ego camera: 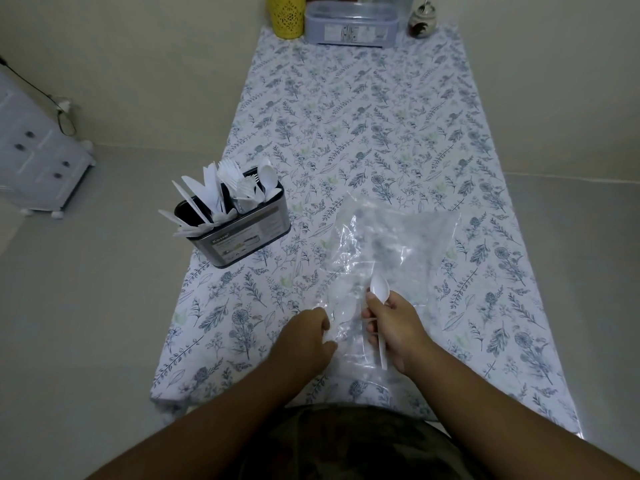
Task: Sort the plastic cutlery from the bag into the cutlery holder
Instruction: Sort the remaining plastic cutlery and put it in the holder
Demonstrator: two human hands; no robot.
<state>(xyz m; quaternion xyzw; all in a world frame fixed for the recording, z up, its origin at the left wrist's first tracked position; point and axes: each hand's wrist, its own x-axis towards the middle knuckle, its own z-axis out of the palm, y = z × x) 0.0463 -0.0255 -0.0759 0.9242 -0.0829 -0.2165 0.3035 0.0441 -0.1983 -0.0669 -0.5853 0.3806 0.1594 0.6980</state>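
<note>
A clear plastic bag [391,244] lies crumpled on the floral tablecloth, near the table's front. My right hand [394,327] grips a white plastic spoon [379,289], bowl pointing away, handle running down past my palm. My left hand [308,336] pinches the bag's near edge just left of it. Another white spoon [341,292] shows faintly inside the bag. The dark cutlery holder [242,233] stands at the table's left edge, with several white knives, forks and spoons upright in separate compartments.
At the table's far end stand a yellow cut-out canister [285,15], a clear lidded box [351,24] and a small ceramic jar [420,24]. A white drawer unit [38,150] sits on the floor to the left. The holder overhangs the table's left edge.
</note>
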